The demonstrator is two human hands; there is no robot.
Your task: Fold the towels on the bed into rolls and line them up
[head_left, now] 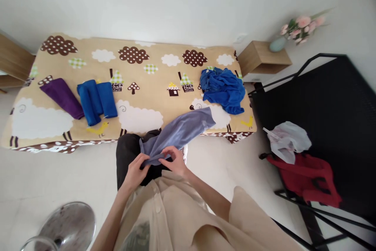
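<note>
A grey-blue garment (182,129) stretches from the front edge of the bed (152,74) down to my lap. My left hand (135,170) and my right hand (176,161) both pinch its near end, close together just in front of my body. On the bed's left lie a folded purple cloth (62,97) and a folded blue cloth (96,101) side by side. A crumpled blue garment (223,88) is heaped at the bed's right end.
The bed has a tan sheet with sheep and clouds. A wooden nightstand (261,59) with a vase of pink flowers (296,29) stands right of it. A black rack (329,125) holds a white bag (286,139) and red bag (308,178). A fan (66,225) is low left.
</note>
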